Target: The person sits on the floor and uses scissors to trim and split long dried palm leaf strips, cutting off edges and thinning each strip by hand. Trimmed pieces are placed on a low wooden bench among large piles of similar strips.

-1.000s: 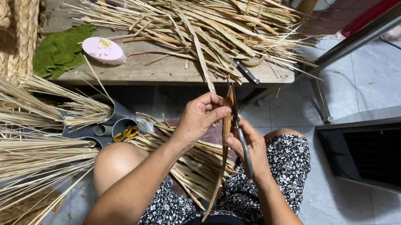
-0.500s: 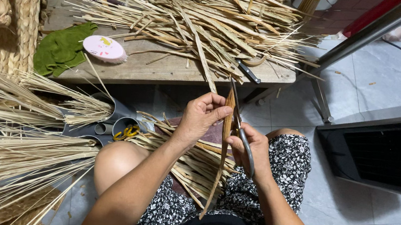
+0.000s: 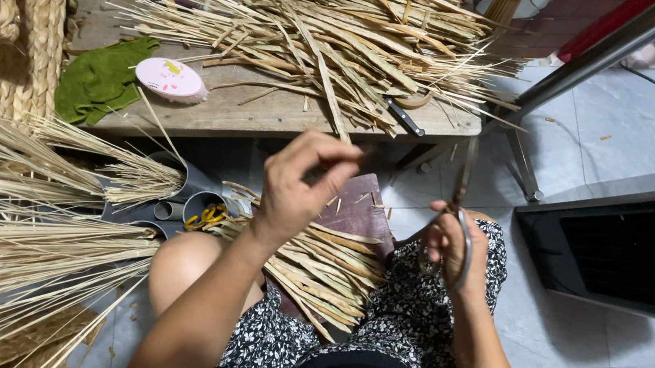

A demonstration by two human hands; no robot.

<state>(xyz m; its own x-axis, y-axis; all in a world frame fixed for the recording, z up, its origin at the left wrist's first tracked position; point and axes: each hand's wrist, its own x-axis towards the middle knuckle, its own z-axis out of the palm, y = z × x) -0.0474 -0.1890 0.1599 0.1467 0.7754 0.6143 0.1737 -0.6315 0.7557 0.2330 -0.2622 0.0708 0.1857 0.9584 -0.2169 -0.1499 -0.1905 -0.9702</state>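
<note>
My left hand is raised above my lap, thumb pressed against curled fingers; motion blur hides whether a bit of straw is pinched there. My right hand grips metal scissors by the loops, blades pointing up toward the table edge. Between my hands, a pile of flat dried straw strips lies across my lap on a dark red board. The two hands are apart, about a hand's width.
A low wooden table ahead carries a big heap of dried strips, a knife, a pink round brush and a green cloth. Woven basket and straw bundles at left; black box at right.
The long strip both hands held upright is gone from between them. My hands have moved apart, the left rising and the right, with the scissors, shifting right.
</note>
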